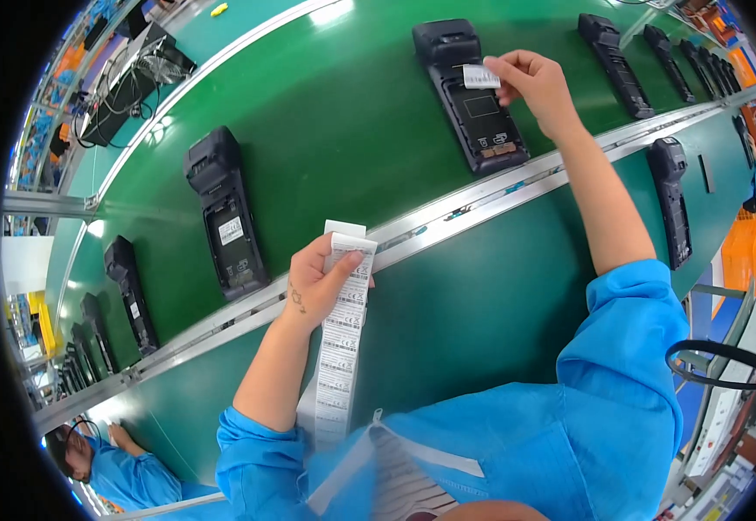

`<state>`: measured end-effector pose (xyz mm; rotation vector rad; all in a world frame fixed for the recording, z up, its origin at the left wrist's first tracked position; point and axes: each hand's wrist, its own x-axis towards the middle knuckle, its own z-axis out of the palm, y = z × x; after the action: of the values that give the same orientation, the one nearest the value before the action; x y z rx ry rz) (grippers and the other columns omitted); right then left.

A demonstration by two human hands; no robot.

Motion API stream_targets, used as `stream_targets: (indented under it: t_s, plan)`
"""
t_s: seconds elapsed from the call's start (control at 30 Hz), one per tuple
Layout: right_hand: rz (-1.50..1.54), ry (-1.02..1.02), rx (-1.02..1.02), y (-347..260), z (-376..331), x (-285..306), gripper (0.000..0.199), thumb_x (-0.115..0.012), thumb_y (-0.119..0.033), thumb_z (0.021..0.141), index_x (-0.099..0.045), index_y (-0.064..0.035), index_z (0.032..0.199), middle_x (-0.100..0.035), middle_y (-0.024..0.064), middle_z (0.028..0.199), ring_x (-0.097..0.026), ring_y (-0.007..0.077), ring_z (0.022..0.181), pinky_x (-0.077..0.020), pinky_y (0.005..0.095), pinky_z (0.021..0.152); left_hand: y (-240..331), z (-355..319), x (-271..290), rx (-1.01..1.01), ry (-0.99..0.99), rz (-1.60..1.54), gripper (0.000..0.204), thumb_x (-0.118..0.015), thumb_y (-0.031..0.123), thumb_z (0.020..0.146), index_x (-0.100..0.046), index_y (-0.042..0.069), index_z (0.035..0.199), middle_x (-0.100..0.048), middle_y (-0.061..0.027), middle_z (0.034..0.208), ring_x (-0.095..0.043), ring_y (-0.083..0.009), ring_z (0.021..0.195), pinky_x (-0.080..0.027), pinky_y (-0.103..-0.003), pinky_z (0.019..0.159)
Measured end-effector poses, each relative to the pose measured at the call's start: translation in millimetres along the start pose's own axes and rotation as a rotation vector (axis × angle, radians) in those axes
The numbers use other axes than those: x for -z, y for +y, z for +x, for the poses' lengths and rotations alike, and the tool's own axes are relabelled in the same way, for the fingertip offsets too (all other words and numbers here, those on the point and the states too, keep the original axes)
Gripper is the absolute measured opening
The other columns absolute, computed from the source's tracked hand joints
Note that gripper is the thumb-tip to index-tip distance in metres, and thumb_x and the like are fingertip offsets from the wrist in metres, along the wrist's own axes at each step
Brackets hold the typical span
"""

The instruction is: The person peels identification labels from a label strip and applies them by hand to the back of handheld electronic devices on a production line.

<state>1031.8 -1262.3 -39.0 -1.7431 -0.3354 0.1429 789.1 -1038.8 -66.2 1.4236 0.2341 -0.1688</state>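
Between the thumb and fingers of my right hand (534, 85) is a small white printed label (481, 77). It hangs over the upper part of an open black handheld terminal (479, 117), whose recess shows an outlined rectangle. My left hand (321, 282) grips a long strip of white labels (340, 347), its thumb pressed on the top. The strip trails down toward my blue jacket. Left of that hand, another black terminal (228, 226) lies with a white label (230, 230) stuck inside its recess.
Several more black terminals line the green belt (334, 130) on both sides. A metal rail (447, 217) divides belt and green bench. One terminal (671, 200) lies on the bench at right. A co-worker in blue (126, 469) sits lower left. Cabled equipment (135, 82) stands upper left.
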Motion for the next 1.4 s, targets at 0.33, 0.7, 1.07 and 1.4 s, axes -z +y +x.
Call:
stream_targets:
  t_s: [0.33, 0.7, 1.07, 1.4]
  plan:
    - [-0.238, -0.207, -0.046, 21, 9, 0, 0.018, -0.065, -0.013, 0.068, -0.057, 0.0031, 0.069, -0.052, 0.0026, 0.056, -0.044, 0.0052, 0.045, -0.037, 0.0165, 0.041, -5, 4, 10, -0.001, -0.074, -0.063, 0.017, -0.051, 0.01, 0.08, -0.049, -0.003, 0.09, -0.058, -0.0092, 0.069, -0.057, -0.0126, 0.059, -0.046, -0.022, 0.05]
    - [-0.268, -0.212, -0.061, 23, 8, -7, 0.018, -0.065, -0.013, 0.067, -0.058, 0.0033, 0.07, -0.053, 0.0026, 0.057, -0.044, 0.0046, 0.045, -0.0367, 0.016, 0.041, -6, 9, 4, 0.021, -0.067, -0.064, 0.015, -0.05, 0.009, 0.081, -0.049, -0.003, 0.09, -0.058, -0.0095, 0.069, -0.057, -0.0122, 0.059, -0.045, -0.021, 0.05]
    - [-0.27, -0.243, -0.043, 25, 8, -7, 0.016, -0.064, -0.013, 0.069, -0.058, 0.0023, 0.069, -0.052, 0.0013, 0.055, -0.044, 0.004, 0.044, -0.0364, 0.0158, 0.04, -2, 18, -8, 0.01, -0.098, -0.082, 0.015, -0.048, 0.008, 0.081, -0.049, -0.003, 0.091, -0.058, -0.0093, 0.07, -0.057, -0.0123, 0.059, -0.046, -0.022, 0.05]
    - [-1.098, -0.249, 0.245, 1, 12, -21, 0.031, -0.063, -0.027, 0.068, -0.048, -0.0005, 0.061, -0.047, 0.01, 0.049, -0.047, 0.019, 0.046, -0.0356, 0.0321, 0.044, -6, 21, -4, -0.06, -0.25, -0.198, 0.017, -0.05, 0.012, 0.081, -0.053, -0.003, 0.09, -0.059, -0.0096, 0.081, -0.058, -0.0138, 0.076, -0.045, -0.025, 0.068]
